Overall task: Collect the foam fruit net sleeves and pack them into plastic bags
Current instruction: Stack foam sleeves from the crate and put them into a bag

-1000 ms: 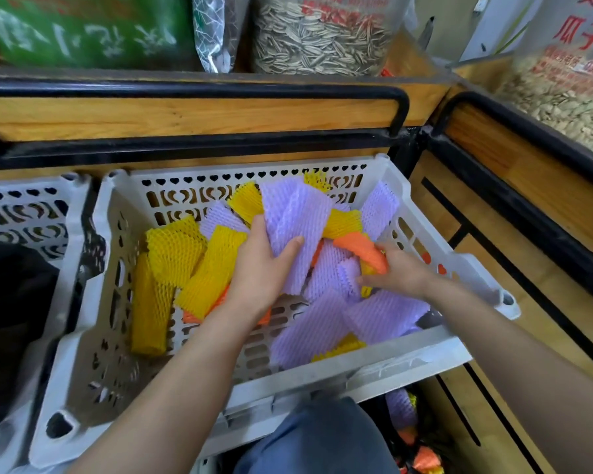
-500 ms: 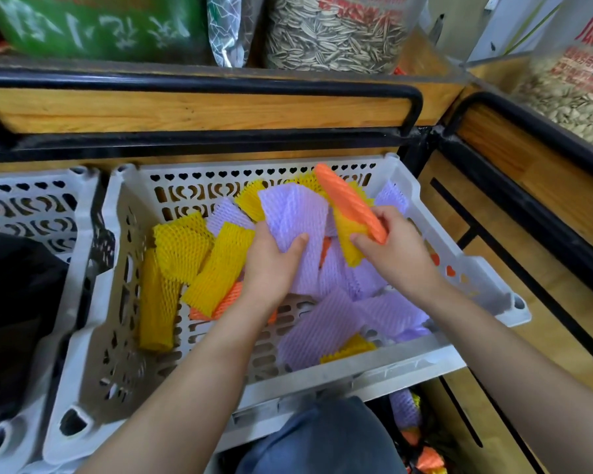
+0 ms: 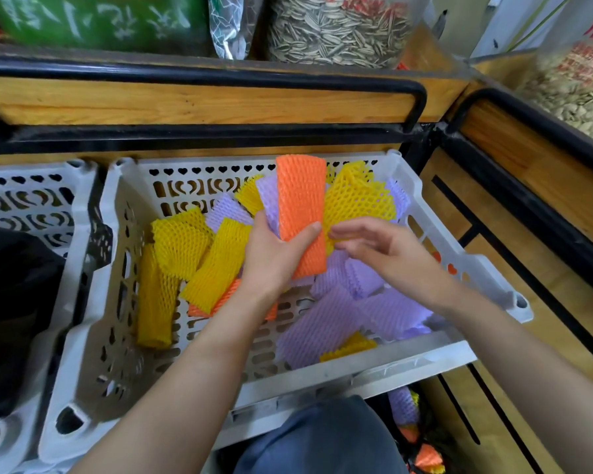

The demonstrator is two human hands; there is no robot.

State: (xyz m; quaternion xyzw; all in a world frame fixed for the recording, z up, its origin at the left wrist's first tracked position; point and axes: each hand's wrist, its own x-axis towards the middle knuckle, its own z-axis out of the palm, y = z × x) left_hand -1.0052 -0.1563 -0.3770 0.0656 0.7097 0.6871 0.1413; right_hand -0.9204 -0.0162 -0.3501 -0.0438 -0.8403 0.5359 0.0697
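We saw an orange foam net sleeve (image 3: 300,206) standing upright above the white plastic crate (image 3: 322,374), pressed by the thumb of the left hand (image 3: 274,254) against a purple sleeve (image 3: 269,200) behind it; that hand's fingers were curled round the bunch. Just to the right a stretched yellow sleeve (image 3: 356,200) fanned out, touching the orange one. The right hand (image 3: 384,254) hovered at its lower edge with fingers loosely bent and spread, and we could not tell whether the fingertips pinched the yellow mesh or only touched it.

Below the hands, loose sleeves lay on the crate floor: yellow sleeves (image 3: 216,265) on the left side, purple sleeves (image 3: 322,330) toward the near right corner. More sleeves (image 3: 404,405) showed under the crate's near right edge.

A second white crate (image 3: 31,200) stood touching the first on the left and held a black bag (image 3: 14,302). Behind both ran a wooden shelf (image 3: 185,100) with a black rail, carrying a bag of sunflower seeds (image 3: 332,29) and a green bag (image 3: 100,18). Pale seeds (image 3: 579,97) filled a bin at the far right.
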